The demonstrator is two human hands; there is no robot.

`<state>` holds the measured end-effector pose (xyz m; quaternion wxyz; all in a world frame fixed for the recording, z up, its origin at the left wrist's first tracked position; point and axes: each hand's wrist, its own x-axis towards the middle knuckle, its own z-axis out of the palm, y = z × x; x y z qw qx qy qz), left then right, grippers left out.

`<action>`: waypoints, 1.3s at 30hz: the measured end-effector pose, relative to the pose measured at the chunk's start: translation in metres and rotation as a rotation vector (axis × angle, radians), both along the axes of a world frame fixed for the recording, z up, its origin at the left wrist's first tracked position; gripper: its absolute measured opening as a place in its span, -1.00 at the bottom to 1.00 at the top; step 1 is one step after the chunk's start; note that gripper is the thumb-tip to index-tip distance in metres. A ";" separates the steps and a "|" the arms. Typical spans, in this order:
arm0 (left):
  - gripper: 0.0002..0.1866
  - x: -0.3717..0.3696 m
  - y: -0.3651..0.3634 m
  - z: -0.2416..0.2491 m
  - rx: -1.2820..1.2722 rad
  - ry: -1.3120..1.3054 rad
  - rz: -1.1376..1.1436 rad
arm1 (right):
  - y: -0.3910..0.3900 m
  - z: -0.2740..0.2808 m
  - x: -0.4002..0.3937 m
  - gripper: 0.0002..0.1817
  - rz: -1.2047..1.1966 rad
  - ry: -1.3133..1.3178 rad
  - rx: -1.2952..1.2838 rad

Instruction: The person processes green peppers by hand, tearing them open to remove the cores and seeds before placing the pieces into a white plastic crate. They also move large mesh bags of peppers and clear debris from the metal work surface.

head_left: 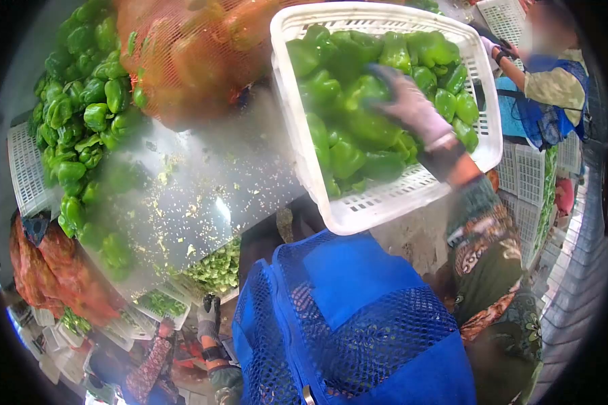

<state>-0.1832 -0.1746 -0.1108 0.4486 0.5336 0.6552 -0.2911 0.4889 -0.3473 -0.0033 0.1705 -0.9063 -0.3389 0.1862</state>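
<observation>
My right hand point(412, 104), in a pale glove with darker fingertips, reaches into a white slatted basket point(306, 177) filled with green peppers point(348, 158). Its thumb and fingers curve around one green pepper point(366, 93) near the basket's middle; motion blurs them slightly. Low in the view, my left hand point(209, 318), gloved and with a dark wristband, hangs beside the metal table's point(250, 162) lower edge, near a crate of chopped green pieces point(216, 270). Its fingertips look dark and small, so whether they hold anything is unclear.
Green peppers point(74, 101) are heaped at the table's left, beside an orange mesh sack point(182, 61). Pale scraps litter the tabletop. A co-worker in a blue vest point(554, 101) is at upper right; another person's patterned sleeve point(148, 371) shows at lower left. Red sacks point(54, 270) stand left.
</observation>
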 end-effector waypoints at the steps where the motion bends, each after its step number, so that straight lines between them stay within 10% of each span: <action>1: -0.58 0.000 -0.002 -0.003 0.006 -0.051 0.038 | 0.005 -0.007 0.006 -0.40 0.070 -0.049 -0.177; 6: -0.58 -0.024 0.012 -0.033 0.153 -0.113 0.025 | -0.030 -0.004 0.023 -0.38 0.131 0.195 0.307; 14: -0.59 0.310 0.029 0.165 0.205 -1.070 -0.011 | -0.058 0.072 -0.021 -0.31 -0.196 0.796 0.870; 16: -0.48 0.393 0.015 0.211 0.522 -1.331 -0.781 | -0.056 0.080 -0.034 -0.31 -0.160 0.921 0.979; 20: -0.33 0.503 -0.034 0.223 0.291 -1.546 -0.933 | -0.080 0.054 -0.049 -0.39 -0.173 1.030 1.181; 22: -0.37 0.515 -0.057 0.207 0.226 -1.579 -0.865 | -0.080 0.058 -0.058 -0.48 -0.455 1.485 1.351; 27: -0.60 0.473 -0.047 0.182 0.212 -1.323 -0.886 | -0.100 0.093 -0.055 -0.47 -0.192 0.663 0.701; 31: -0.68 0.409 -0.008 0.158 0.160 -1.215 -0.144 | -0.149 0.093 -0.001 -0.53 -0.425 0.440 0.618; 35: -0.67 0.358 0.014 0.137 0.040 -1.167 0.038 | -0.126 0.044 0.011 -0.37 -0.216 0.205 0.378; 39: -0.66 0.324 0.021 0.128 0.147 -0.957 -0.034 | -0.109 0.017 0.012 -0.17 0.183 0.018 -0.456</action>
